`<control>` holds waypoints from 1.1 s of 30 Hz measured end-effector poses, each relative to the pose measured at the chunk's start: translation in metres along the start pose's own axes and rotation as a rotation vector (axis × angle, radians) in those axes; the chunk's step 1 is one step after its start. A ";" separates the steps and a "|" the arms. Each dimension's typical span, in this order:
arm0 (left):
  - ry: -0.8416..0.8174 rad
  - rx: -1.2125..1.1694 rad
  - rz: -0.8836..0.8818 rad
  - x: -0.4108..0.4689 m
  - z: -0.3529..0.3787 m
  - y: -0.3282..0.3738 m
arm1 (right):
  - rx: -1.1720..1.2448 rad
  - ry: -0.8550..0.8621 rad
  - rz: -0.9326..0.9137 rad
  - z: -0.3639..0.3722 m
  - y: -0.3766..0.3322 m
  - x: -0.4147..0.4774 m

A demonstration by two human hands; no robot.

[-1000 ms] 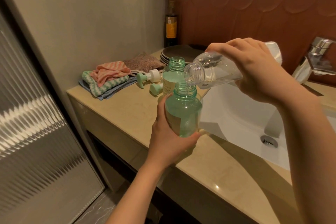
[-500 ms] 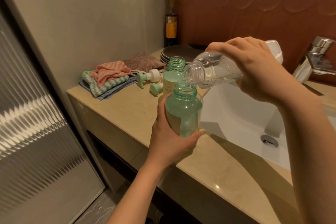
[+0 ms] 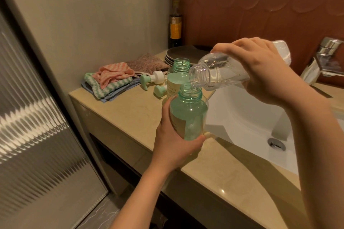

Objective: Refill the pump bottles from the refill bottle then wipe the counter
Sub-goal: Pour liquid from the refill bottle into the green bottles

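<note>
My left fingers (image 3: pixel 193 142) wrap pale-green translucent plastic pump bottle (image 3: pixel 189 117), just off beige stone worktop (image 3: pixel 130 113). My right fingers (image 3: pixel 229 47) clasp tilted clear plastic refill bottle (image 3: pixel 216 74), mouth just above green neck, between both sets of fingers. I should tilt slowly, mouths aligned, watching level.

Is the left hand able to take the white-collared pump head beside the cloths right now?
Probably not yet. The left hand holds the green bottle under the tilted refill bottle. The pump head itself lies uncovered on the counter.
</note>
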State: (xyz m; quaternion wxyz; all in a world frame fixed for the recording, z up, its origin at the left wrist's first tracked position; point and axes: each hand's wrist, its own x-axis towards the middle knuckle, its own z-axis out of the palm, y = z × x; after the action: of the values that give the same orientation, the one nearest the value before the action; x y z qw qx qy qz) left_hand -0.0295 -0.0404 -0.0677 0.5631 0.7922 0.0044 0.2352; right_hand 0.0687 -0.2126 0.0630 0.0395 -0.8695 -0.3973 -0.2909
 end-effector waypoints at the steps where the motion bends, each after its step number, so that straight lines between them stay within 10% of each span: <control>1: 0.000 0.000 0.000 0.000 0.000 0.000 | 0.001 0.001 -0.001 0.000 0.000 0.000; 33: 0.007 0.032 -0.033 -0.001 0.000 0.004 | -0.015 0.002 -0.005 -0.002 -0.001 0.000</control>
State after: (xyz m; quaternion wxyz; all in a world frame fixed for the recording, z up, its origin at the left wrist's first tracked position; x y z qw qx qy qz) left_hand -0.0315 -0.0417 -0.0646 0.5540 0.8002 0.0232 0.2286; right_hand 0.0667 -0.2128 0.0647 0.0326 -0.8684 -0.3973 -0.2950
